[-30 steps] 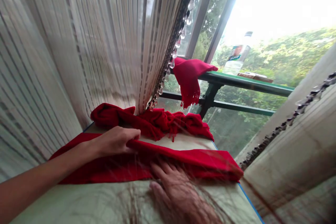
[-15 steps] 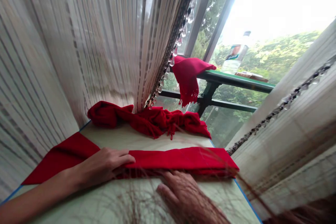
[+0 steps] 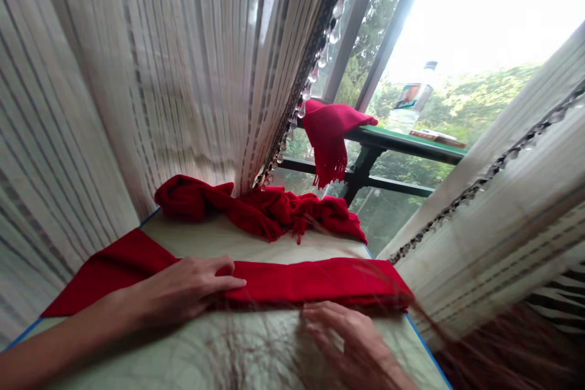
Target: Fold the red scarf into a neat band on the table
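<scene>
A long red scarf lies folded lengthwise into a flat strip across the pale tabletop. Its left part spreads wider toward the table's left edge. My left hand rests on the strip's left portion, its index finger stretched out along the cloth. At the near edge of the strip, right of the middle, is my right hand, fingers extended and a little bent; its fingertips are at the cloth's edge. Behind the strip, a crumpled red fringed scarf lies bunched along the far side of the table.
Striped sheer curtains with bead trim hang at the left and right of the table. Beyond, another red fringed cloth drapes over a green window ledge, where a clear bottle stands. Loose hair strands cross the lower view.
My right hand has shifted right along the scarf's near edge. My left index finger has lifted and straightened slightly rightward. The folded strip's near edge looks flatter.
</scene>
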Demonstrator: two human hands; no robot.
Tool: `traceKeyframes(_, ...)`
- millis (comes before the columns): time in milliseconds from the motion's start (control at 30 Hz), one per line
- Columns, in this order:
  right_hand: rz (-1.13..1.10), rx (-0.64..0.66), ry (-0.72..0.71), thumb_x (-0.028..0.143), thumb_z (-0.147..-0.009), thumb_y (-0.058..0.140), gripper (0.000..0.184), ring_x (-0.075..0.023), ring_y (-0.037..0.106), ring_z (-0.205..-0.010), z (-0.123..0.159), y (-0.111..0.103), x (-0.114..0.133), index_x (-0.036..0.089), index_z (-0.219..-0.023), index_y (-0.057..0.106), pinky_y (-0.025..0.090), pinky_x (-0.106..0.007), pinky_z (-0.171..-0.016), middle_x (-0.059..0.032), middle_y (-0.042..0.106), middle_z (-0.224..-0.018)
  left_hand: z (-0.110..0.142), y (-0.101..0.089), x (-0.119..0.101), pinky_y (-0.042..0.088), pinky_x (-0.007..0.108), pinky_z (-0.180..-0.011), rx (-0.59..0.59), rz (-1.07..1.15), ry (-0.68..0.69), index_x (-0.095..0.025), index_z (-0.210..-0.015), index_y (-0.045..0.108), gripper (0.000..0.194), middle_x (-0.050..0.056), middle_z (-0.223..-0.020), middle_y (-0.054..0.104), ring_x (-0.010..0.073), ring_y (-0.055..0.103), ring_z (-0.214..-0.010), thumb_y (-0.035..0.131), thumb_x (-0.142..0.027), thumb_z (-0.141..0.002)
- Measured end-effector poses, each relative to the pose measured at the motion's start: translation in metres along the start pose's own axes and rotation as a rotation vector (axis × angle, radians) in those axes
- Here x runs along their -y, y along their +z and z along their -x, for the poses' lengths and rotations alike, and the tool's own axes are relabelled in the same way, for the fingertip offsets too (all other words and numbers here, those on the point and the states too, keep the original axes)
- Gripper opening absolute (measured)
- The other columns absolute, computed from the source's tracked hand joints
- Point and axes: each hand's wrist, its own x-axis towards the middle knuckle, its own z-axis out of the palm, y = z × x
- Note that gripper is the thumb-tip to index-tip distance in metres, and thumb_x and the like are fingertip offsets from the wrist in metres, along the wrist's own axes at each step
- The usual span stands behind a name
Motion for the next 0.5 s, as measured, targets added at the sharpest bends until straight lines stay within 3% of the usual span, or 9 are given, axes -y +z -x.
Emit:
traceKeyframes(67,-0.152,-0.088,0.072,0.043,-0.098,0.038,0.033,-0.0210,0.073,-0.094,-0.011,-0.018,-0.006,0.038,-0.104,0.071,0.060,-0.030,-0.082,0.0010,0.077,-0.100,0.003,-0.002,0.003,0.048,0.030,-0.093,-0.030,0.041,-0.022,-0.036,-0.138,0.054,0.056,0.006,-0.127,0.059,0.0227,0.061,-0.110,0.055,-0.010,-0.088)
traceKeyframes(133,-0.089,-0.172,0.114,0.044,-0.100,0.035,0.040,-0.0219,0.063,-0.120,-0.028,-0.031,-0.021,0.031,-0.124,0.065,0.050,-0.036,-0.104,-0.0044,0.071,-0.125,0.010,-0.001,0.011,0.045,0.034,-0.101,-0.063,0.051,-0.054,-0.035,-0.138,0.054,0.058,0.005,-0.131,0.058,0.0243,0.058,-0.116,0.059,-0.011,-0.086)
traceKeyframes(200,0.073,-0.073,0.178,0.042,-0.102,0.030,0.052,-0.0241,0.036,-0.147,-0.045,-0.036,-0.044,0.024,-0.147,0.046,0.026,-0.048,-0.122,-0.0090,0.044,-0.156,0.022,0.000,0.022,0.044,0.035,-0.103,-0.101,0.035,-0.118,-0.036,-0.138,0.055,0.058,0.005,-0.133,0.058,0.0243,0.057,-0.118,0.059,-0.013,-0.085)
traceKeyframes(267,0.130,0.049,0.280,0.044,-0.103,0.026,0.055,-0.0244,0.019,-0.153,-0.056,-0.032,-0.069,0.023,-0.153,0.036,0.014,-0.055,-0.124,-0.0089,0.029,-0.163,0.038,0.004,0.035,0.044,0.034,-0.102,-0.152,0.005,-0.180,-0.036,-0.138,0.055,0.053,0.005,-0.131,0.060,0.0240,0.058,-0.116,0.060,-0.019,-0.088)
traceKeyframes(367,0.126,0.122,0.313,0.043,-0.104,0.024,0.053,-0.0236,0.017,-0.153,-0.059,-0.021,-0.096,0.024,-0.152,0.038,0.010,-0.055,-0.123,-0.0083,0.030,-0.163,0.061,0.011,0.052,0.045,0.031,-0.098,-0.221,-0.024,-0.248,-0.034,-0.136,0.057,0.043,0.004,-0.126,0.062,0.0220,0.059,-0.111,0.055,-0.027,-0.094)
traceKeyframes(500,0.123,0.127,0.323,0.045,-0.104,0.019,0.055,-0.0205,0.014,-0.153,-0.052,-0.013,-0.104,0.026,-0.154,0.034,0.008,-0.051,-0.124,-0.0067,0.028,-0.163,0.076,0.015,0.065,0.041,0.032,-0.098,-0.359,-0.082,-0.267,-0.033,-0.123,0.063,0.035,0.002,-0.116,0.063,0.0198,0.057,-0.107,0.047,-0.018,-0.095)
